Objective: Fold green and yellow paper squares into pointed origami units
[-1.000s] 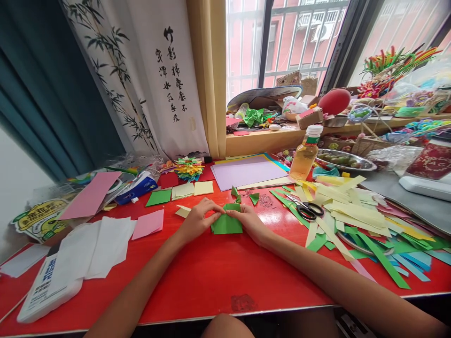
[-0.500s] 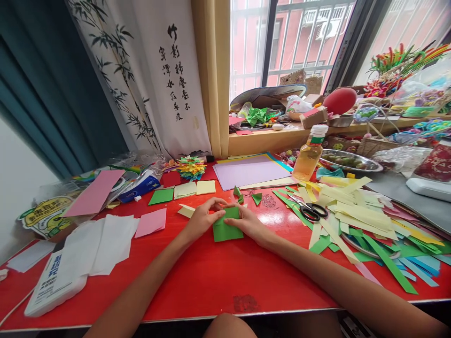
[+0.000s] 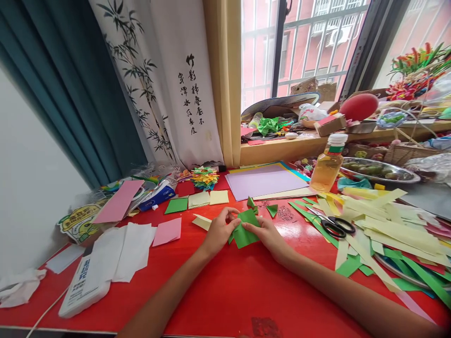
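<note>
My left hand (image 3: 222, 230) and my right hand (image 3: 269, 236) pinch a green square of paper (image 3: 247, 237) between them, just above the red table. Both thumbs press on its face; the fingers behind it are partly hidden. A green corner sticks out at its lower left, by my left fingers. Beyond the hands lie small folded green pieces, one of them a triangle (image 3: 272, 210). A folded cream paper strip (image 3: 202, 222) rests left of my left hand.
Black-handled scissors (image 3: 334, 226) lie by a pile of cut paper strips (image 3: 391, 220) on the right. A bottle (image 3: 327, 164) stands behind them. Pink squares (image 3: 167, 232), a green square (image 3: 176, 205) and lilac sheets (image 3: 264, 182) are on the red table (image 3: 211, 295). White tissues (image 3: 136, 249) lie left.
The green paper has turned and tilted between my hands, and a green corner now shows at its lower left. The camera view has shifted left, so everything appears further right.
</note>
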Tool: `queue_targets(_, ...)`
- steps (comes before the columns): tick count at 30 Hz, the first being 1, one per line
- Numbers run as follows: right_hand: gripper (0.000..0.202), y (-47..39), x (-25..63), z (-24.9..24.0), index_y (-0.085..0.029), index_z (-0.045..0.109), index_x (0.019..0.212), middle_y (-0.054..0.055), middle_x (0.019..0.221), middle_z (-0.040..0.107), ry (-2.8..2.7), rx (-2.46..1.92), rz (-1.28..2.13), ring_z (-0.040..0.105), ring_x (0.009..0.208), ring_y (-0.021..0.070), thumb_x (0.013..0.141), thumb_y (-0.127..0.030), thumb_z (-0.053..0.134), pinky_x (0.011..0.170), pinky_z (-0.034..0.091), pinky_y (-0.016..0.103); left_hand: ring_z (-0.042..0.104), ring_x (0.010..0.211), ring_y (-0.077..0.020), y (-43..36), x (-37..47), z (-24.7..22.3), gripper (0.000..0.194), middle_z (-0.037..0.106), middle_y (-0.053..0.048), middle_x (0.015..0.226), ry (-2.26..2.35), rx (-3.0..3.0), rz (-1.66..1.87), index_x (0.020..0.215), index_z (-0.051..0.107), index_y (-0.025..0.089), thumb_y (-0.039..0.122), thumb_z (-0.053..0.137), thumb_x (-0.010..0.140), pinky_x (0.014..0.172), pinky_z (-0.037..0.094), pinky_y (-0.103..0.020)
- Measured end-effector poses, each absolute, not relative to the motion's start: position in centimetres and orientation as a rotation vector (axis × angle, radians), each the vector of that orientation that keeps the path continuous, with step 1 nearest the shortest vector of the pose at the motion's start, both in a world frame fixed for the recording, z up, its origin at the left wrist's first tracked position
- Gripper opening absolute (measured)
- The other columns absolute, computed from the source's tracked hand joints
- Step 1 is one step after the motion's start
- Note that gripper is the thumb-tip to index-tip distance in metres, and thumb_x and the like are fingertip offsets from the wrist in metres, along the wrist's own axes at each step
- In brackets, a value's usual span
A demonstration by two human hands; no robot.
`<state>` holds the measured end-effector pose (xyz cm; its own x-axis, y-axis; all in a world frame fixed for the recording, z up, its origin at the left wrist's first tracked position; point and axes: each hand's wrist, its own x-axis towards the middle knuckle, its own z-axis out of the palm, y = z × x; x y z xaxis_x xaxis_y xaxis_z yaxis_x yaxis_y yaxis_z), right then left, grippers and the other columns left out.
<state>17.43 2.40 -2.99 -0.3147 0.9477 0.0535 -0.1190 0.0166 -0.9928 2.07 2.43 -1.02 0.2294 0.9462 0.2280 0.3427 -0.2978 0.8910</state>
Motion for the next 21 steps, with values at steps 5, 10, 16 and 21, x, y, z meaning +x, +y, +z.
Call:
queue_targets(5, 0.03, 2.27, 17.45, -2.71, -0.014, 0.061, 0.079, 0.004, 0.072, 0.065, -1.301, -0.925, 1.423, 0.06, 0.064, 0.0175, 0.069, -0.042, 0.061, 0.06, 0.046, 0.028, 0.049, 0.071, -0.0116, 2.27, 2.27, -1.06, 0.027, 0.05, 0.001, 0.074, 1.205, 1.763, 1.062, 0.104, 0.047, 0.02, 0.031, 0.046, 0.08, 0.067, 0.04, -0.022)
queue_targets(10, 0.032, 2.05, 17.63, -2.57, -0.014, 0.061, 0.082, 0.006, 0.077, 0.066, -1.275, -0.925, 1.403, 0.061, 0.067, 0.0182, 0.071, -0.044, 0.059, 0.063, 0.047, 0.03, 0.051, 0.074, -0.0121, 2.12, 2.13, -0.68, 0.029, 0.053, 0.001, 0.076, 1.214, 1.766, 1.016, 0.105, 0.05, 0.019, 0.029, 0.049, 0.079, 0.069, 0.04, -0.023)
queue_targets(16, 0.034, 2.17, 17.67, -2.76, -0.015, 0.061, 0.081, 0.005, 0.073, 0.066, -1.34, -0.958, 1.416, 0.061, 0.065, 0.0193, 0.069, -0.046, 0.059, 0.058, 0.047, 0.03, 0.049, 0.066, -0.0115, 2.0, 2.18, -0.96, 0.024, 0.051, 0.002, 0.069, 1.288, 1.738, 1.05, 0.097, 0.055, 0.019, 0.031, 0.047, 0.078, 0.062, 0.039, -0.022)
queue_targets(21, 0.031, 2.18, 17.64, -3.01, -0.015, 0.061, 0.081, 0.004, 0.076, 0.066, -1.425, -0.969, 1.37, 0.06, 0.066, 0.0176, 0.07, -0.043, 0.06, 0.059, 0.047, 0.028, 0.049, 0.067, -0.0122, 2.2, 2.22, -1.11, 0.02, 0.057, 0.0, 0.071, 1.32, 1.692, 1.107, 0.073, 0.058, 0.016, 0.035, 0.053, 0.074, 0.062, 0.038, -0.022)
